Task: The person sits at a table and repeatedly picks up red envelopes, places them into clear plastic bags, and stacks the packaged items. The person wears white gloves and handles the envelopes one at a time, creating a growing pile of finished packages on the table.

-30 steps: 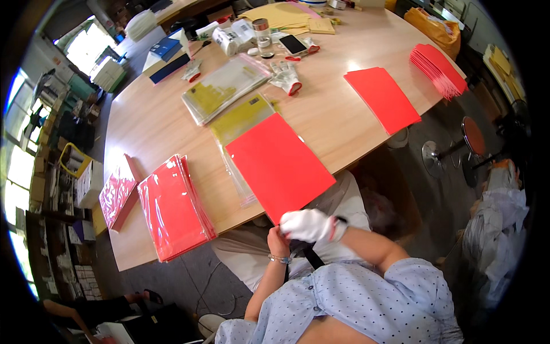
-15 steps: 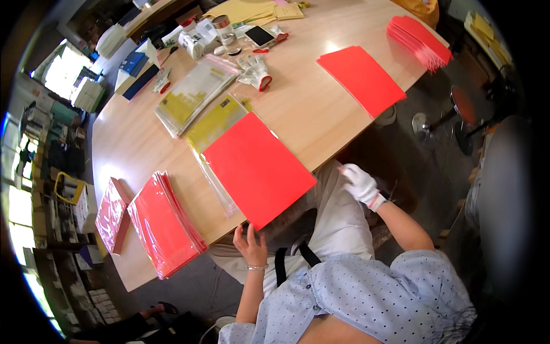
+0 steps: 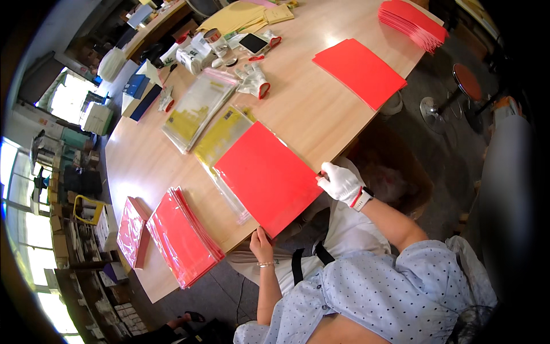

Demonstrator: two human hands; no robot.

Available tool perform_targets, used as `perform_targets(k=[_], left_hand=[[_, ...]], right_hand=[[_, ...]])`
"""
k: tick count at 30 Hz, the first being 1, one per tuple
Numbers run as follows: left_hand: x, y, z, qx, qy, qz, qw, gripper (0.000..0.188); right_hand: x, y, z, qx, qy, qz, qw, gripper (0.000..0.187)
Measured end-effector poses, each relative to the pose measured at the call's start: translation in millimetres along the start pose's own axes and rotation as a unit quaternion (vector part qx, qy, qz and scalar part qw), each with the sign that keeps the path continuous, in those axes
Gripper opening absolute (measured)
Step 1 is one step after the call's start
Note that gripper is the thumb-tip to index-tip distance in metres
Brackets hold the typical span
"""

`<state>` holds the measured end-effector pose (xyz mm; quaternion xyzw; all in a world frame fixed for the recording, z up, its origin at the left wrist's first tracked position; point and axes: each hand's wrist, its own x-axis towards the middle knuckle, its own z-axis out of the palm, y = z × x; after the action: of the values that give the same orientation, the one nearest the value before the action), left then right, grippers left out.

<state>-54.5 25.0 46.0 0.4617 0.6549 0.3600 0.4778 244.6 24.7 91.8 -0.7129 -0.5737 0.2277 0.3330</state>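
A red sheet (image 3: 269, 178) lies at the near table edge, its lower corner jutting past it. My bare left hand (image 3: 262, 247), with a bracelet at the wrist, pinches this sheet close to its lower corner. At the right corner, my right hand (image 3: 342, 183), in a white glove, is closed on the edge. Under the sheet's left side lies a stack of clear plastic sleeves (image 3: 213, 143) with yellow showing through. More clear sleeves (image 3: 197, 109) lie just beyond.
Plastic-wrapped red sheets (image 3: 182, 241) and a wrapped pink pack (image 3: 133, 232) lie at the left. Red sheets (image 3: 361, 74) and a fanned red stack (image 3: 412, 23) are at the far right. A loose glove (image 3: 252, 80), phone (image 3: 253, 43) and tape rolls (image 3: 219, 43) lie farther back.
My right hand has come in from off the table to the sheet's right corner. My left fingers have closed at the lower corner. The view has shifted slightly.
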Motion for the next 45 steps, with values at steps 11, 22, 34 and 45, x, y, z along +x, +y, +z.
perform_targets(k=[11, 22, 34, 45], left_hand=[[-26, 66, -132, -0.059, 0.047, 0.129, 0.989, 0.018], [47, -76, -339, 0.182, 0.284, 0.158, 0.928, 0.036], [17, -37, -316, 0.316, 0.480, 0.331, 0.749, 0.041], [29, 91, -108, 0.077, -0.016, 0.260, 0.962, 0.022]], right_hand=[[-26, -72, 88, 0.278, -0.129, -0.114, 0.945, 0.031], [-6, -246, 203, 0.075, -0.350, -0.275, 0.892, 0.027], [67, 45, -68, -0.171, 0.216, -0.074, 0.958, 0.026], [105, 163, -173, -0.312, 0.228, -0.147, 0.911, 0.017]])
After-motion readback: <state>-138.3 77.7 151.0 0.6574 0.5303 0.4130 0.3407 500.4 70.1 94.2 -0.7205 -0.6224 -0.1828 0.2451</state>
